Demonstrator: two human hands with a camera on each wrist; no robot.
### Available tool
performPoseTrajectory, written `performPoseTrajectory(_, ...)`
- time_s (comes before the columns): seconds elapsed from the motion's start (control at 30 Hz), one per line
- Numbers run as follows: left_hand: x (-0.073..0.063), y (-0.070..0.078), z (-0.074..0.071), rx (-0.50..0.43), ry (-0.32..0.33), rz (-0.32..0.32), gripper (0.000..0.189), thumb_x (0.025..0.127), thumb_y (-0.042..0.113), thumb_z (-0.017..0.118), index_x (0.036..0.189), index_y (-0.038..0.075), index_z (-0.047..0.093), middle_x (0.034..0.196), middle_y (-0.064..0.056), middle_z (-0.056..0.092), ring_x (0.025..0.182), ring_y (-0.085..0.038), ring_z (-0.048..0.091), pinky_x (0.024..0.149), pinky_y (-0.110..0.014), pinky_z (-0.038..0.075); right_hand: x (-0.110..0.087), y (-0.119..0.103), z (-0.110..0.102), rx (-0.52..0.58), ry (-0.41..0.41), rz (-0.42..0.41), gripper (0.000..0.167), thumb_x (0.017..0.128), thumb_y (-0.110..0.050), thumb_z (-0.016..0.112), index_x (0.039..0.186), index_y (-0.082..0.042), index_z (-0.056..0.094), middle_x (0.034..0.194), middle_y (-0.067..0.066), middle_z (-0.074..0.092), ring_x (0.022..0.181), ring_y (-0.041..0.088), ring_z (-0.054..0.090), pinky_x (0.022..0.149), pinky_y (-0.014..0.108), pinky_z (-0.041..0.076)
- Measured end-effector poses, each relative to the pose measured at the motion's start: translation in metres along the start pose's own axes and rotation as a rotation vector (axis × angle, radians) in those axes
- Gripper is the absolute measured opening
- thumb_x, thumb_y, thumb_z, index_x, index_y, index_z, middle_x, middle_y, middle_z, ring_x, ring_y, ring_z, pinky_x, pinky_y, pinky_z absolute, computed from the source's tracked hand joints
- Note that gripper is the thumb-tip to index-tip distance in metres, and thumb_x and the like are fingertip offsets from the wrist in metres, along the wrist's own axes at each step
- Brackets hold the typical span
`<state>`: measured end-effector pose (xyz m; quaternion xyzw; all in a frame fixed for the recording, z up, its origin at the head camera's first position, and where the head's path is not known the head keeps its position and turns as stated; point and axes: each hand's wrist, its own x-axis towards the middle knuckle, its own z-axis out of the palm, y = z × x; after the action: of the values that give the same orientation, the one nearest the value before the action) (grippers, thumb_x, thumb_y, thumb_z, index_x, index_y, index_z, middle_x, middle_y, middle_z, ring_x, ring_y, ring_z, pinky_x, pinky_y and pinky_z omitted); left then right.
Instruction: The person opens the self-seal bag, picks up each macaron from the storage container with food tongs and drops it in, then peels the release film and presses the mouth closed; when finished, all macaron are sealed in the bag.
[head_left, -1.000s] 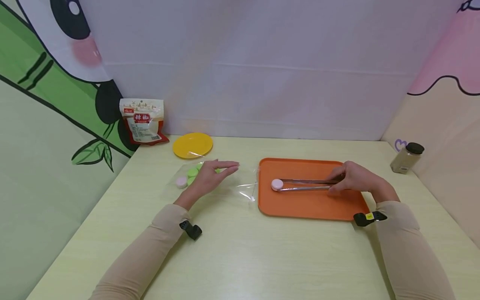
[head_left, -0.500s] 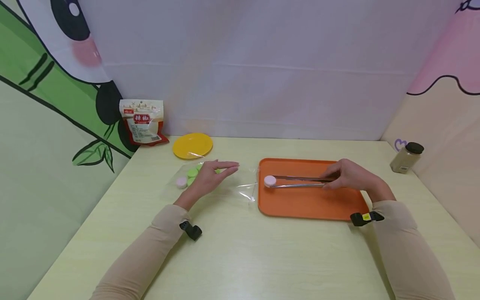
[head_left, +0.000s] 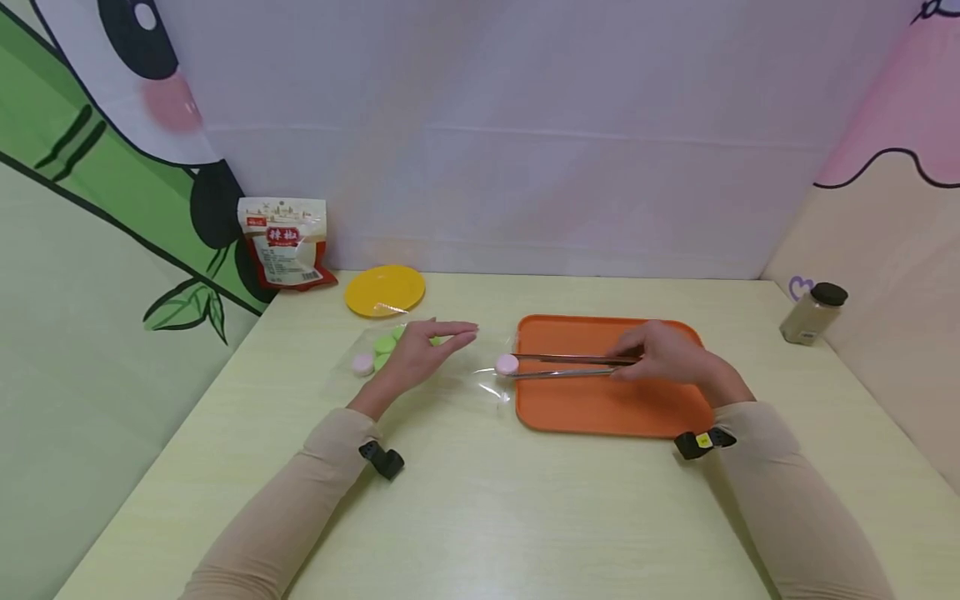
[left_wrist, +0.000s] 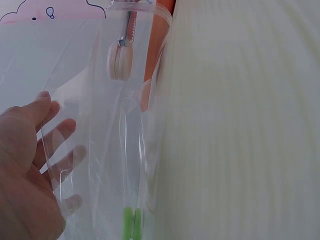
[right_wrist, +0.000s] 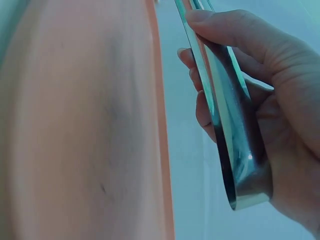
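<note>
My left hand (head_left: 408, 358) pinches the edge of a clear plastic bag (left_wrist: 100, 165) between thumb and fingers, and its film passes in front of the fingers in the left wrist view. Several green macarons (head_left: 385, 345) and a pink macaron (head_left: 363, 364) lie inside the bag, partly behind that hand. My right hand (head_left: 663, 358) grips metal tongs (right_wrist: 242, 150), thumb on one arm and fingers on the other. The tongs' tips clamp another pink macaron (left_wrist: 120, 61) at the bag's mouth, just past the left edge of the orange tray (head_left: 585, 408).
A yellow plate (head_left: 385, 291) lies behind the bag. The red and white food pouch (head_left: 285, 243) stands at the back left against the wall. At the right edge is a jar (head_left: 814, 315) with a black lid. A pale curtain backs the table (head_left: 480, 517).
The right hand, tongs and clamped pink macaron have moved left, from over the orange tray to the bag's mouth. My left hand has stayed in place.
</note>
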<state>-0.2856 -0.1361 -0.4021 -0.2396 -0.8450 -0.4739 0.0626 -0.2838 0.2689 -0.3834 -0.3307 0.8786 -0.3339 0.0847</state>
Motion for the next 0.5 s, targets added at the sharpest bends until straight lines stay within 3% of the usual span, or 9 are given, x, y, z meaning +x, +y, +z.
performPoseTrajectory(0.2, 0.001, 0.000, 0.000, 0.003, 0.005, 0.006, 0.026, 0.094, 0.024, 0.072, 0.117, 0.011, 0.076, 0.113, -0.003, 0.074, 0.113, -0.020, 0.067, 0.119, -0.052, 0.022, 0.011, -0.007, 0.010, -0.046, -0.020, 0.000, 0.021, 0.084, -0.026, 0.083, 0.104, -0.019, 0.079, 0.094, -0.009, 0.071, 0.081, 0.014, 0.063, 0.070, 0.030, 0.055)
performPoseTrajectory(0.5, 0.000, -0.002, 0.002, 0.011, -0.004, -0.001, 0.027, 0.095, 0.026, 0.071, 0.117, 0.013, 0.076, 0.114, -0.001, 0.073, 0.116, -0.019, 0.066, 0.120, -0.050, 0.022, 0.033, -0.023, 0.026, 0.038, -0.070, -0.046, 0.019, 0.089, -0.021, 0.078, 0.107, -0.014, 0.078, 0.097, -0.006, 0.073, 0.083, 0.018, 0.063, 0.075, 0.033, 0.056)
